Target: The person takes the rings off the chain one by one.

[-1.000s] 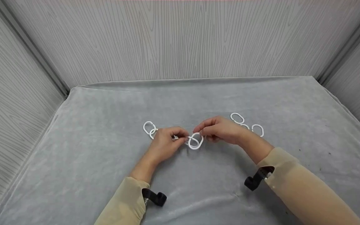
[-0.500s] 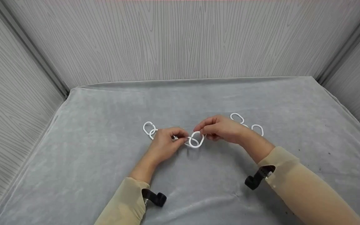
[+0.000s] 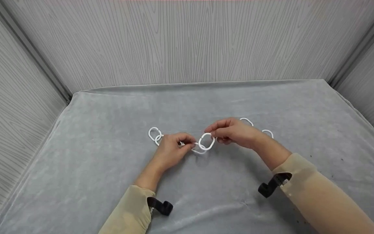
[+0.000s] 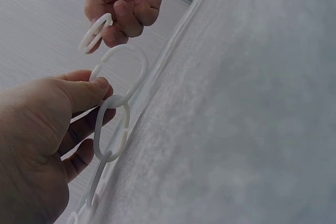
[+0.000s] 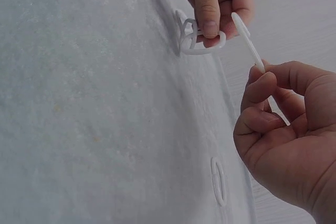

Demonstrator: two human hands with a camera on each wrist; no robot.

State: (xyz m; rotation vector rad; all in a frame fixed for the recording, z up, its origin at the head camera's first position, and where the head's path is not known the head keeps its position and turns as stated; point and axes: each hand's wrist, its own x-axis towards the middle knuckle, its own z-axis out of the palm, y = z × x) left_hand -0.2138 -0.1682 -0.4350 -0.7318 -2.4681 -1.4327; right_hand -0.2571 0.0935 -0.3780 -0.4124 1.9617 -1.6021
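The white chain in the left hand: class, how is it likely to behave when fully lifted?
The white chain would probably hang floppily, since separate links loop through one another. Each is likely stiff: the loose link pinched in the right hand shows no sag. The chain is probably light, its links being slender.

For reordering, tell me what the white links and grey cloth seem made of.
White links: probably smooth plastic with a faint sheen, given their uniform white, rounded bars; coated metal is possible.
Grey cloth: likely velvety fabric, mostly matte, given its patchy nap and creases.
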